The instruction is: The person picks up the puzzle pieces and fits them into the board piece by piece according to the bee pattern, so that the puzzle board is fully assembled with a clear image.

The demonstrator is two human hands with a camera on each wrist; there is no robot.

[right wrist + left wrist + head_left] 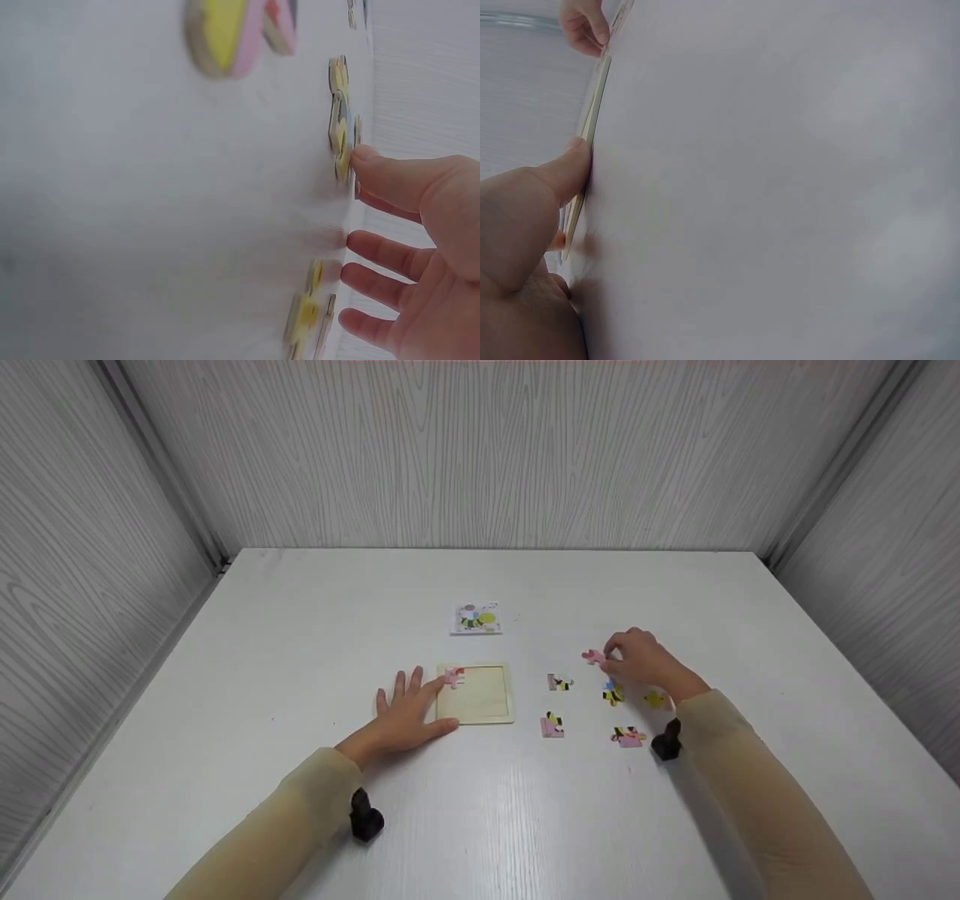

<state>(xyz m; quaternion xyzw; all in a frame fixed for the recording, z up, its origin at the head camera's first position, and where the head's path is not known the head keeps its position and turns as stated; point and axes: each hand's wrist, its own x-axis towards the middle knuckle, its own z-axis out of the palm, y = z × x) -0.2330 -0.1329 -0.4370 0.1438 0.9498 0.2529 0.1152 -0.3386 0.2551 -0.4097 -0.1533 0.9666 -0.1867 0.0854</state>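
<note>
My left hand rests at the left side of a square wooden puzzle tray, fingers spread. Its thumb touches the tray's edge near the lower left corner, and the index finger reaches the upper left. In that upper left corner lies a pink puzzle piece, partly beside the index fingertip. Over to the right, my right hand pinches another pink puzzle piece between thumb and index finger, close over the table. Its other fingers stand apart in the right wrist view.
Between the tray and the right forearm lie several loose pieces, among them a bee piece, a blue and yellow piece, a yellow flower piece and pink pieces. A bee picture card lies behind the tray. Wood-grain panels enclose the table.
</note>
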